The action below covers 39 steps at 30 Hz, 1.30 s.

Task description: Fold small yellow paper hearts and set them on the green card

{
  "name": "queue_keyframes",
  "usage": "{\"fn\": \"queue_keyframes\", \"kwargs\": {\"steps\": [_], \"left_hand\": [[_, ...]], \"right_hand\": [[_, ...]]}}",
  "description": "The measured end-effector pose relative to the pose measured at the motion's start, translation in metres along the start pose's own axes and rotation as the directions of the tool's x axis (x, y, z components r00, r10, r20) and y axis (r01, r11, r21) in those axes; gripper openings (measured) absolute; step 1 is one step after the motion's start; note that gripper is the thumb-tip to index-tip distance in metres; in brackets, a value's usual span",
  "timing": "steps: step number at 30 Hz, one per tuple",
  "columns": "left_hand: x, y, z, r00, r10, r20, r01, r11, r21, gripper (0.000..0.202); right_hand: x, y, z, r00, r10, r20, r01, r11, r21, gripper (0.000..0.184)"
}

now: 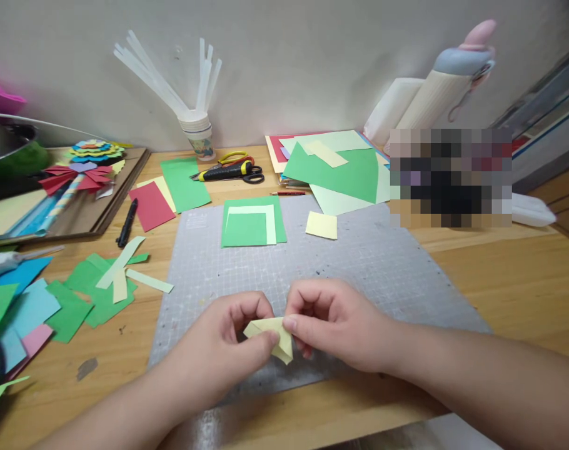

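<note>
A small folded piece of pale yellow paper (283,351) is held between both hands above the front of the grey cutting mat (359,275). My left hand (235,334) is closed on its left side, thumb pressed on top. At its upper right corner, my right hand (336,325) pinches the edge between thumb and fingers. The undersides of the paper are hidden by my fingers. Farther back on the mat lie stacked green and pale green squares (247,230) and a flat pale yellow square (321,225).
Green and pale strips (120,278) lie at left, near a black pen (127,223). Behind the mat are a utility knife (224,172), scissors (254,175), a paper cup (201,140) with white sticks, and a coloured paper pile (341,169). A bottle (437,94) stands at back right.
</note>
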State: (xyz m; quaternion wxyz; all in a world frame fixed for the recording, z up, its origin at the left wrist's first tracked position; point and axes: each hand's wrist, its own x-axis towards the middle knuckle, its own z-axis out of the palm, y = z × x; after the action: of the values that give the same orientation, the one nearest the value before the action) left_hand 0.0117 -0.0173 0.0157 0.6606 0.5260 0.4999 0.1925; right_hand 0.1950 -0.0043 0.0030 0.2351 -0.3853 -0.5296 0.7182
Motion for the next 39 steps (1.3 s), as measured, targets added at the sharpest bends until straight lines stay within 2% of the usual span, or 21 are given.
{"fn": "queue_keyframes", "kwargs": {"steps": [9,16,20,26,32,39], "left_hand": [[-0.0019,0.0025,0.0053,1.000,0.012,0.011,-0.013,0.997,0.078,0.013],[-0.0002,0.0023,0.0030,0.999,0.011,0.034,-0.014,0.998,0.061,0.014],[0.0005,-0.0003,0.0027,0.999,0.029,0.026,-0.031,0.996,0.082,0.017],[0.0019,-0.0002,0.0058,0.996,0.087,-0.023,-0.083,0.983,0.161,0.020],[0.0008,0.0007,0.0053,0.993,0.079,-0.083,-0.063,0.982,0.181,0.019],[-0.0018,0.0007,0.0039,0.977,0.123,-0.173,-0.087,0.976,0.199,0.018]], "right_hand": [[0.0004,-0.0008,-0.0004,0.996,-0.088,0.023,0.091,0.988,-0.129,0.014],[0.0000,0.0003,-0.0007,0.998,-0.065,0.012,0.066,0.989,-0.130,0.014],[0.0010,0.0012,-0.0013,0.994,-0.104,0.018,0.106,0.980,-0.167,0.014],[0.0013,0.0008,-0.0017,0.994,-0.111,0.027,0.114,0.972,-0.206,0.014],[0.0026,0.0013,-0.0021,0.993,-0.117,0.010,0.116,0.969,-0.220,0.013],[0.0020,-0.0003,-0.0028,0.983,-0.184,0.006,0.179,0.949,-0.261,0.015]]}}
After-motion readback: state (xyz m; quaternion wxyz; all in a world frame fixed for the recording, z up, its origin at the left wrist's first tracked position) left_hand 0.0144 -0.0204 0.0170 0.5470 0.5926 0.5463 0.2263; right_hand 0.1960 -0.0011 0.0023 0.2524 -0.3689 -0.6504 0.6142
